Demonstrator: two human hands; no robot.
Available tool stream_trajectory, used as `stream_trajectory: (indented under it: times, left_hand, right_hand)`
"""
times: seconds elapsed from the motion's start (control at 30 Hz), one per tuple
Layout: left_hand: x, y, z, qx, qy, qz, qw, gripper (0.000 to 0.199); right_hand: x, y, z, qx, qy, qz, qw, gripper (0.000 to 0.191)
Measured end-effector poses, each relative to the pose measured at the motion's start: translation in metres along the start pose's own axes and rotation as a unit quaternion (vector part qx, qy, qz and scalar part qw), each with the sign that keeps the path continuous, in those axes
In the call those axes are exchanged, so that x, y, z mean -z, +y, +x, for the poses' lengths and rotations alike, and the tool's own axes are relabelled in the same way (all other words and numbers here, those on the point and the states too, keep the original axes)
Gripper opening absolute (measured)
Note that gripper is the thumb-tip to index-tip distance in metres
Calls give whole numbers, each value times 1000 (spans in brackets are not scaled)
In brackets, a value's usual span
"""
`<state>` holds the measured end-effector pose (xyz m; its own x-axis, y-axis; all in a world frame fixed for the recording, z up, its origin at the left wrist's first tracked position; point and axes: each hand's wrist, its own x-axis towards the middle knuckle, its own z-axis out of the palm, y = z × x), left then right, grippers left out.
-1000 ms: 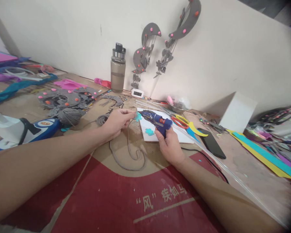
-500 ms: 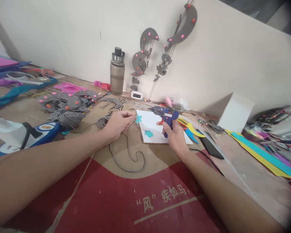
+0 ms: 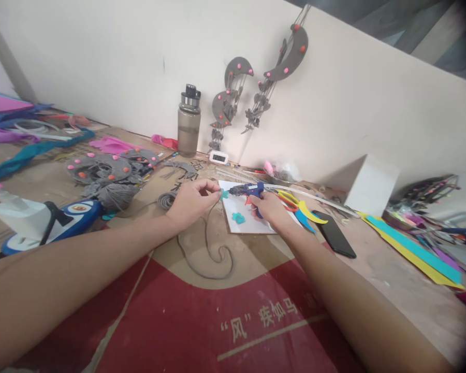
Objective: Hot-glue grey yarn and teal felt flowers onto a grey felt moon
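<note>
Between thumb and fingers, my left hand [image 3: 192, 203] pinches a small teal flower cutout [image 3: 224, 194] over the left edge of a white board [image 3: 252, 223]. My right hand [image 3: 272, 209] is wrapped round a blue hot glue gun [image 3: 252, 190] with an orange trigger. Its nozzle points left, at the flower; whether they touch I cannot tell. A second teal flower [image 3: 238, 218] lies on the board. Grey cord [image 3: 207, 277] loops on the cardboard below my left hand, and its coil [image 3: 165, 200] sits just left of that hand.
Yellow-handled scissors [image 3: 287, 198] and a black phone [image 3: 336, 235] lie right of the board. A water bottle [image 3: 189, 122] and small digital clock [image 3: 219, 157] stand by the wall. Grey felt moon garlands [image 3: 289, 57] hang there. A blue power strip [image 3: 68, 220] is at left.
The glue gun has swung level and moved left, bringing its nozzle to the flower in my left hand. The view has shifted slightly.
</note>
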<state>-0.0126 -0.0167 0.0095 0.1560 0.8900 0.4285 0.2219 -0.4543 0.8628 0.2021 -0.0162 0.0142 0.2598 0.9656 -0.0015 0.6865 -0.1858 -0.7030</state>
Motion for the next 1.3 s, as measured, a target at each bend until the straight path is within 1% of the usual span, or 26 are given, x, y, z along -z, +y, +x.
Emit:
stream_trajectory:
  times: [0.07,0.17,0.23,0.3,0.47,0.57,0.7,0.83,0.9,0.97,1.0,1.03,1.07,1.1,1.13,1.17,1.23,1.3]
  left_hand:
    - [0,1,0,-1,2,11,1000,14]
    - [0,0,1,-5,3,14,1000,15]
    - [0,-2,1,-9,0,1,1000,16]
    - [-1,-3,1,-7,-6,-12,1000,17]
    - [-2,-6,0,20,-38,-58,997,17]
    - [-2,-6,-1,33,-59,-88,994,17]
    - [-2,-7,0,36,-65,-95,993,17]
    - [-2,-7,1,36,-70,-94,992,18]
    - [-1,-6,1,38,-73,-95,992,18]
    - [-1,-4,0,38,-75,-95,992,18]
    - [-1,-3,-1,37,-76,-92,992,18]
    - [-1,-2,-1,37,-77,-85,993,18]
    - [-1,-1,-1,33,-75,-71,994,18]
    - [-1,0,-1,26,-67,-49,996,18]
    - [-1,0,-1,12,-52,-18,998,18]
    - [0,0,-1,-7,-31,18,999,17]
    - [0,-1,-1,-55,18,89,994,13]
    - [1,-2,0,-96,46,133,985,11]
  right_hand:
    - [-1,-2,1,4,6,-13,1000,17]
    - [-5,-1,-1,27,41,-46,998,17]
    - [-7,1,-4,49,66,-70,994,21]
    - [-8,4,-8,59,75,-88,992,25]
    - [-2,4,-15,43,70,-144,986,36]
    - [3,4,-17,35,57,-185,980,41]
    - [6,2,-16,25,39,-217,975,45]
    - [7,1,-15,32,36,-253,966,45]
    - [7,0,-18,45,51,-282,957,46]
    - [8,-2,-26,73,97,-301,946,43]
    - [8,-5,-32,99,128,-295,942,40]
    - [7,-9,-38,135,159,-272,939,35]
    - [5,-13,-45,181,177,-231,940,29]
    - [2,-19,-52,231,172,-182,940,24]
    - [-2,-24,-58,271,154,-128,942,19]
    - [-7,-30,-63,290,136,-72,945,17]
    - [-21,-39,-68,279,95,42,955,17]
    - [-36,-45,-67,217,52,148,963,26]
